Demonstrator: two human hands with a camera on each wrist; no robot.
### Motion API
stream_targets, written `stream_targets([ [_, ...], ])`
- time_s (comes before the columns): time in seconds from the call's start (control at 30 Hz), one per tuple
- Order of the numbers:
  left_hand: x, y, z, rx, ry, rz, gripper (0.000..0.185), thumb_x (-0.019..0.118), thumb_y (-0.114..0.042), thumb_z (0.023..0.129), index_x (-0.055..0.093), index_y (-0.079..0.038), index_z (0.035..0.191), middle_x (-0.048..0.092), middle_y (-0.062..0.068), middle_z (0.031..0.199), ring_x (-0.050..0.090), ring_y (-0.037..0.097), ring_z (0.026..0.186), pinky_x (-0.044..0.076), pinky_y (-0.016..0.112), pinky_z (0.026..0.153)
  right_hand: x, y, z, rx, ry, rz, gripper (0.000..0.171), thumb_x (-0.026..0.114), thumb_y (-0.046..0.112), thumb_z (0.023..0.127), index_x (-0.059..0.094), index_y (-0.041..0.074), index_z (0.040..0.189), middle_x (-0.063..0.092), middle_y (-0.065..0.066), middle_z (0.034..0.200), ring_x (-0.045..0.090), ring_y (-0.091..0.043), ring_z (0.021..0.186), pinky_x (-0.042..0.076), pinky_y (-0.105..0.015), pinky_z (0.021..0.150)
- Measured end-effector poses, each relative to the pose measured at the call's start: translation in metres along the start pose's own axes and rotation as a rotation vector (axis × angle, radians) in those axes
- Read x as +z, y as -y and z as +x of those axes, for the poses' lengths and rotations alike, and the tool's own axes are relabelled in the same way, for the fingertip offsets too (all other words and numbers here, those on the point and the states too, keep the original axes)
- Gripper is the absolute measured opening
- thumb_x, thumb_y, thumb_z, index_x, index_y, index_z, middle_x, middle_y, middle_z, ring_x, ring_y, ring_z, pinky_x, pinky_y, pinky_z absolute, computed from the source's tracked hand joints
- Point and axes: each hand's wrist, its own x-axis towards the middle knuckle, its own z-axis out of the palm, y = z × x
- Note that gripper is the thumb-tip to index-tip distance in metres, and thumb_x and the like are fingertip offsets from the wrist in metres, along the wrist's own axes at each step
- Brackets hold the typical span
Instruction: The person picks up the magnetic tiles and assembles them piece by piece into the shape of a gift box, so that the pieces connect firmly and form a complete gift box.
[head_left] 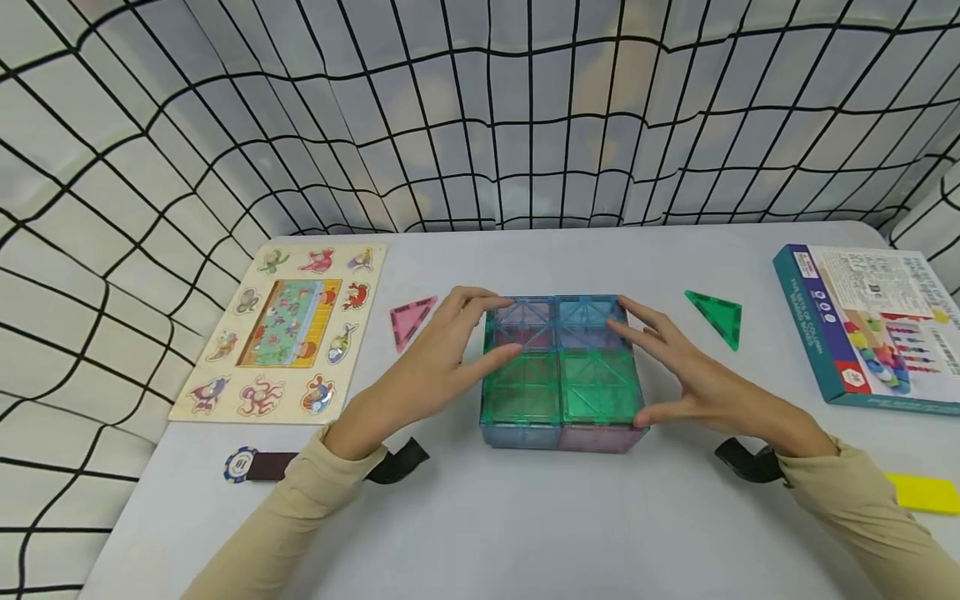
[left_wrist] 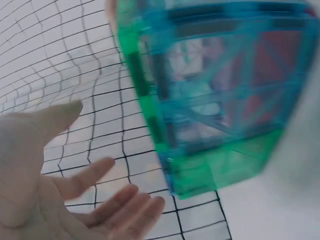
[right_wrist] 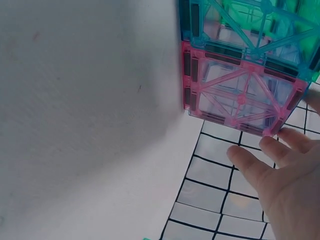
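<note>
Both the left hand [head_left: 442, 354] and right hand [head_left: 693, 375] lie with straight fingers against the magnetic-tile block [head_left: 558, 375], flanking it, seemingly to steady it.

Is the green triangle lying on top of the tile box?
No, the green triangle lies flat on the table, to the right of the tile box.

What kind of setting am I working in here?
Likely a tabletop toy play station: a magnetic tile block, an animal peg puzzle and a toy box on a white table, fenced by grid-patterned cloth.
</note>
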Motion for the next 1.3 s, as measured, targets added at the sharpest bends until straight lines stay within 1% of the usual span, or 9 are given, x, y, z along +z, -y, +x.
stream_targets([
  [0.13,0.008,0.005,-0.010,0.037,0.075,0.052,0.072,0.074,-0.043,0.098,0.047,-0.010,0.155,0.034,0.013,0.160,0.042,0.030,0.144,0.046,0.050,0.112,-0.001,0.002,-0.001,-0.007,0.018,-0.061,0.098,0.089,0.019,0.083,0.035,0.019,0.165,0.003,-0.010,0.175,0.012,-0.045,0.156,0.028,-0.081,0.108],
  [0.23,0.017,0.002,-0.014,0.132,0.114,0.129,0.080,0.079,-0.046,0.093,0.046,-0.009,0.156,0.032,0.016,0.161,0.042,0.033,0.144,0.046,0.050,0.113,-0.001,0.004,-0.001,-0.014,0.022,-0.111,0.095,0.087,0.022,0.085,0.035,0.019,0.165,0.005,-0.011,0.174,0.014,-0.044,0.156,0.031,-0.080,0.107],
  [0.33,0.025,-0.003,-0.013,0.236,0.113,0.237,0.082,0.080,-0.047,0.092,0.048,-0.004,0.154,0.035,0.020,0.160,0.038,0.036,0.148,0.033,0.055,0.122,0.000,0.007,-0.001,-0.028,0.022,-0.169,0.092,0.086,0.023,0.087,0.036,0.019,0.165,0.007,-0.012,0.174,0.015,-0.042,0.157,0.033,-0.077,0.108],
  [0.47,0.033,-0.009,-0.010,0.315,0.151,0.345,0.074,0.072,-0.046,0.098,0.049,-0.003,0.154,0.038,0.020,0.162,0.032,0.035,0.154,0.019,0.059,0.126,0.001,0.010,-0.005,-0.078,-0.011,-0.268,0.084,0.086,0.027,0.087,0.045,0.021,0.160,0.016,-0.009,0.173,0.016,-0.033,0.159,0.031,-0.046,0.124],
  [0.6,0.037,-0.013,-0.008,0.317,0.203,0.399,0.066,0.063,-0.044,0.105,0.046,-0.006,0.157,0.037,0.016,0.165,0.030,0.031,0.156,0.016,0.055,0.127,0.003,0.013,-0.008,-0.176,-0.040,-0.324,0.076,0.085,0.031,0.087,0.053,0.020,0.155,0.032,-0.007,0.169,0.020,-0.030,0.159,0.016,-0.018,0.123],
  [1.0,0.043,-0.015,-0.011,0.353,0.178,0.524,0.064,0.055,-0.044,0.109,0.045,-0.004,0.157,0.039,0.014,0.165,0.033,0.025,0.155,0.020,0.052,0.127,0.006,0.016,-0.010,-0.262,-0.071,-0.359,0.061,0.074,0.038,0.096,0.058,0.020,0.152,0.043,-0.008,0.164,0.030,-0.030,0.155,0.016,-0.020,0.125],
  [1.1,0.044,-0.013,-0.012,0.355,0.187,0.506,0.063,0.052,-0.043,0.110,0.042,-0.005,0.159,0.035,0.015,0.167,0.029,0.027,0.156,0.018,0.051,0.128,0.010,0.018,-0.015,-0.253,-0.084,-0.382,0.057,0.066,0.042,0.101,0.057,0.019,0.153,0.042,-0.008,0.165,0.031,-0.030,0.155,0.015,-0.020,0.125],
  [1.17,0.042,-0.009,-0.012,0.331,0.185,0.427,0.064,0.053,-0.042,0.110,0.040,-0.004,0.160,0.032,0.015,0.168,0.027,0.028,0.157,0.016,0.050,0.129,0.011,0.019,-0.017,-0.256,-0.094,-0.396,0.055,0.061,0.044,0.104,0.057,0.019,0.153,0.041,-0.008,0.165,0.032,-0.031,0.155,0.014,-0.021,0.126],
  [1.3,0.031,0.002,-0.013,0.185,0.103,0.190,0.066,0.056,-0.036,0.109,0.034,-0.003,0.162,0.028,0.016,0.169,0.029,0.030,0.156,0.026,0.049,0.126,0.012,0.019,-0.017,-0.271,-0.113,-0.439,0.055,0.058,0.047,0.105,0.058,0.019,0.152,0.043,-0.008,0.164,0.035,-0.033,0.154,0.014,-0.024,0.127],
])
